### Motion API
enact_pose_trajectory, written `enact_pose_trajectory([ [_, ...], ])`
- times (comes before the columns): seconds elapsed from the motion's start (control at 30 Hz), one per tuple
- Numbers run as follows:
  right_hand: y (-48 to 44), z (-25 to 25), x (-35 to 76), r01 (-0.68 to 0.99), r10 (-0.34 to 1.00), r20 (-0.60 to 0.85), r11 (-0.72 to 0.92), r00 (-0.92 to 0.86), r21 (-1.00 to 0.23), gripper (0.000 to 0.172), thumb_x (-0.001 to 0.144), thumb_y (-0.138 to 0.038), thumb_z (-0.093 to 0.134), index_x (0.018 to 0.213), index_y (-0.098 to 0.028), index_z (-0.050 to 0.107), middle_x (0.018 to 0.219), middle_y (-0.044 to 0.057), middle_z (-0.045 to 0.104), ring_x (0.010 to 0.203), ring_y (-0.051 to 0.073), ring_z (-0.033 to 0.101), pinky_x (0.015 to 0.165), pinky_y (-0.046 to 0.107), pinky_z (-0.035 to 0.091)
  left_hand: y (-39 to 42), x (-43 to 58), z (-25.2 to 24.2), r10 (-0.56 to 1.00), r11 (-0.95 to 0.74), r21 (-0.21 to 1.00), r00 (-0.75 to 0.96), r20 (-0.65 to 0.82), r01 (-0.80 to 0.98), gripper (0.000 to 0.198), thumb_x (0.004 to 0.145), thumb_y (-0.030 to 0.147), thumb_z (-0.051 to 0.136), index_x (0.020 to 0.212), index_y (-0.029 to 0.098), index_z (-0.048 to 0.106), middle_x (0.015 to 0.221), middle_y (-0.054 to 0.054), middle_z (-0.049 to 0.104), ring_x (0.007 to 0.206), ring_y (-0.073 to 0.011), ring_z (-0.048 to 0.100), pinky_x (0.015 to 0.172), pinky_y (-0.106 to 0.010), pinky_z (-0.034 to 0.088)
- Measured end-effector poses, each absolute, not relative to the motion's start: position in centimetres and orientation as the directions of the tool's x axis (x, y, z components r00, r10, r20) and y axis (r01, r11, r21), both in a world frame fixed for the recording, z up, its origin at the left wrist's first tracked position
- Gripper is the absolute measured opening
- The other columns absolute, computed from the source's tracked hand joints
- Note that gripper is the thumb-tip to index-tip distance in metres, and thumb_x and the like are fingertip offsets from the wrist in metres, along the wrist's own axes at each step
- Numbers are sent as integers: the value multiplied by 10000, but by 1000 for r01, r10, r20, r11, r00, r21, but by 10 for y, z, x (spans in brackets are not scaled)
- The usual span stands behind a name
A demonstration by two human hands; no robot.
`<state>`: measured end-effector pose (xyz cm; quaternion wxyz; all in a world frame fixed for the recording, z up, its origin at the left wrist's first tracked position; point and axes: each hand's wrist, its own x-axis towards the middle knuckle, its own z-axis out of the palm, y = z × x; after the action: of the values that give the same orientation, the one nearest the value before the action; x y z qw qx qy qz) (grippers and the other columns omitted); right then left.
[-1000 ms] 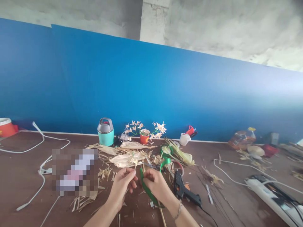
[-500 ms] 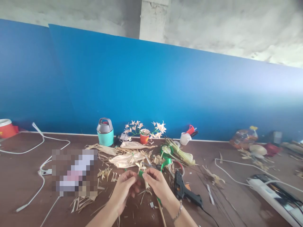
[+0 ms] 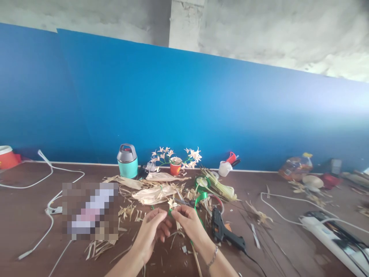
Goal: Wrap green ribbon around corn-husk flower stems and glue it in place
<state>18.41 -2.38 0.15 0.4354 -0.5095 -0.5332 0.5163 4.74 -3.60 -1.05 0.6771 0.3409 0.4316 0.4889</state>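
Note:
A small pale husk flower (image 3: 172, 202) stands between my fingertips, green tape (image 3: 170, 212) at its base. My left hand (image 3: 152, 232) is closed in a pinch at the left of that base, its lower fingers curled. From the right, my right hand (image 3: 188, 224) pinches the green tape, thumb and forefinger together. Exactly where the fingers grip is partly hidden. Just beyond the right hand a green ribbon (image 3: 201, 197) rises in a loop and runs down behind it. A thin stick (image 3: 196, 260) lies below the right wrist.
A black glue gun (image 3: 227, 232) lies right of my right hand. Dried husks (image 3: 154, 194) and scraps spread ahead. Behind stand a turquoise flask (image 3: 128, 168) and a red cup (image 3: 175, 168) with husk flowers. A power strip (image 3: 331, 242) lies far right; white cables cross the left.
The pale flower now shows more clearly above my fingertips, and less green tape shows between them. The hands have barely moved; the green ribbon has shifted slightly.

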Motion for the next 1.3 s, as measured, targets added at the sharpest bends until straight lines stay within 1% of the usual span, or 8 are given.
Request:
enact_pose_trajectory([
  [0.17, -24, 1, 184, 106, 991, -76, -64, -113, -992, 302, 683, -407, 598, 564, -161, 470, 500, -60, 380, 497, 73, 294, 472, 217, 226, -35, 49, -7, 960, 275, 911, 135, -245, -307, 337, 679, 437, 675, 587, 151, 524, 518, 19, 580, 368, -44, 469, 310, -124, 283],
  [0.3, -23, -2, 185, 85, 988, -84, -74, -132, -994, 297, 683, -414, 604, 583, -161, 484, 503, -58, 396, 494, 74, 314, 464, 214, 237, -37, 49, -3, 955, 292, 905, 140, -261, -309, 365, 633, 457, 705, 578, 160, 499, 502, 33, 572, 354, -43, 460, 293, -121, 262],
  [0.43, -21, -4, 185, 79, 991, -90, -82, -98, -993, 331, 650, -452, 638, 583, -157, 502, 516, -52, 410, 509, 80, 331, 465, 213, 251, -38, 49, -2, 953, 299, 901, 139, -268, -314, 389, 627, 472, 701, 556, 165, 473, 481, 42, 559, 331, -36, 435, 285, -121, 244],
  [0.73, -24, 2, 184, 48, 991, -108, -105, -78, -993, 336, 617, -454, 661, 580, -155, 513, 518, -49, 410, 507, 79, 315, 468, 213, 259, -35, 46, -8, 928, 361, 856, 232, -291, -371, 379, 664, 430, 695, 566, 169, 439, 486, 42, 559, 311, -16, 395, 305, -126, 163],
  [0.87, -25, 5, 184, 25, 994, -85, -83, -69, -996, 348, 594, -467, 678, 586, -153, 529, 531, -41, 442, 515, 82, 345, 484, 210, 293, -35, 44, -8, 924, 368, 851, 251, -290, -374, 373, 671, 419, 693, 571, 171, 432, 487, 44, 558, 312, -16, 388, 310, -132, 146],
  [1.0, -26, 7, 183, 33, 997, -61, -59, -47, -998, 312, 601, -440, 668, 624, -151, 553, 548, -36, 471, 516, 85, 366, 483, 207, 307, -36, 44, -6, 918, 383, 845, 258, -302, -373, 380, 665, 417, 696, 563, 169, 426, 490, 42, 562, 318, -13, 378, 320, -132, 154],
  [1.17, -27, 7, 183, 54, 996, -55, -51, -75, -997, 283, 634, -419, 633, 633, -143, 569, 526, -36, 469, 491, 81, 355, 451, 205, 289, -36, 45, -4, 919, 379, 848, 256, -299, -371, 378, 664, 412, 695, 556, 167, 428, 498, 38, 565, 318, -13, 374, 320, -136, 146],
  [1.3, -27, 6, 183, 53, 996, -58, -55, -65, -997, 263, 642, -401, 631, 624, -151, 549, 513, -46, 452, 478, 76, 346, 435, 201, 281, -35, 44, -6, 920, 374, 851, 264, -290, -368, 368, 684, 405, 681, 555, 166, 432, 507, 33, 567, 325, -18, 386, 318, -137, 150],
])
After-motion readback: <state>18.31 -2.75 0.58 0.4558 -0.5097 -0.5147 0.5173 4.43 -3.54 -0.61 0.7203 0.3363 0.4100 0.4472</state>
